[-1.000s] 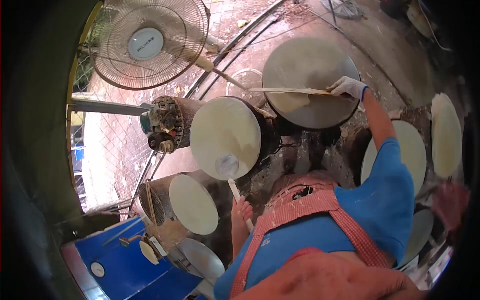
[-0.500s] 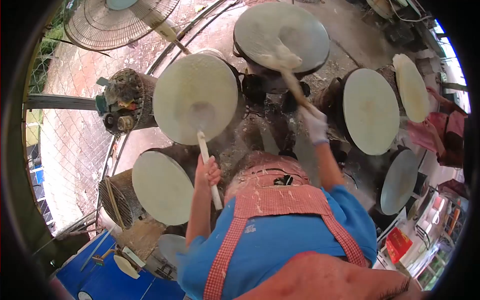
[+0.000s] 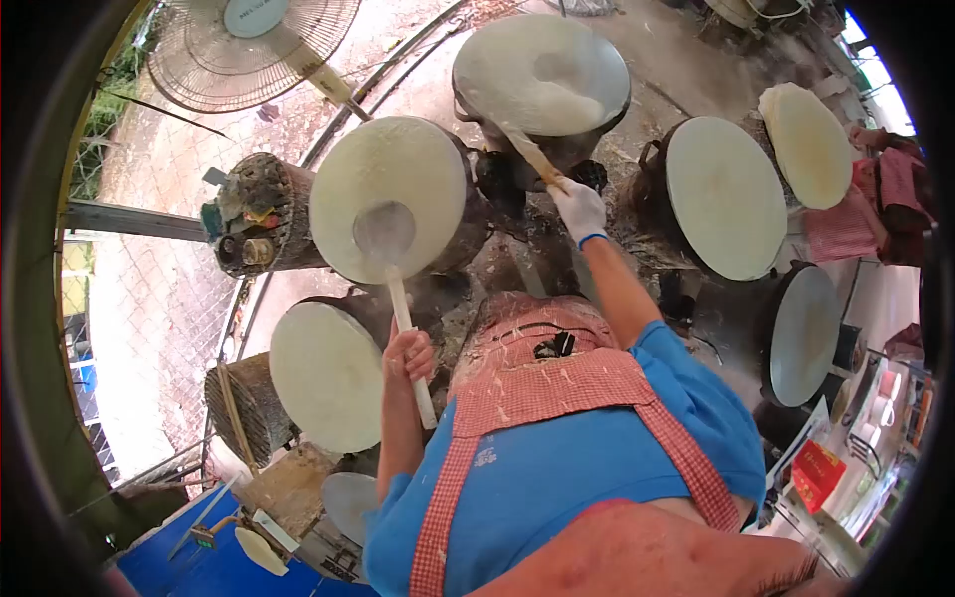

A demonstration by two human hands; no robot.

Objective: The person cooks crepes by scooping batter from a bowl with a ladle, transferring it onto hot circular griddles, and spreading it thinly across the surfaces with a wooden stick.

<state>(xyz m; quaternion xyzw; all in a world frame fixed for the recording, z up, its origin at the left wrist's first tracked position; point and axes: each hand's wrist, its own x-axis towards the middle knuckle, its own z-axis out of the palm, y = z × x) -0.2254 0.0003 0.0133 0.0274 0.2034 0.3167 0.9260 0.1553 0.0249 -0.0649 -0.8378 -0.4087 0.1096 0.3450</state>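
Observation:
My left hand (image 3: 408, 356) is closed around the pale handle of a long-handled ladle (image 3: 385, 231). Its round metal head lies against the white-coated left griddle (image 3: 348, 164). In a white glove, my right hand (image 3: 580, 207) grips a wooden-handled tool (image 3: 532, 154) whose tip reaches the near edge of the far griddle (image 3: 607, 65). Where that tip ends is hard to make out. Thick white batter (image 3: 557, 104) lies in a ridge across the far griddle, beside a greyish patch with little coating.
A pale-coated griddle (image 3: 724, 199) stands at right, a bare one (image 3: 804, 333) below it, and a white-coated one (image 3: 323, 376) at lower left. A fan (image 3: 257, 50) is at upper left. A person in pink checked clothing (image 3: 846, 224) is by a pale round sheet (image 3: 808, 144).
My right hand has moved left with the wooden-handled tool, and the batter ridge has shifted shape. The ladle's head now shows more plainly on the left griddle. The whole view has tilted slightly.

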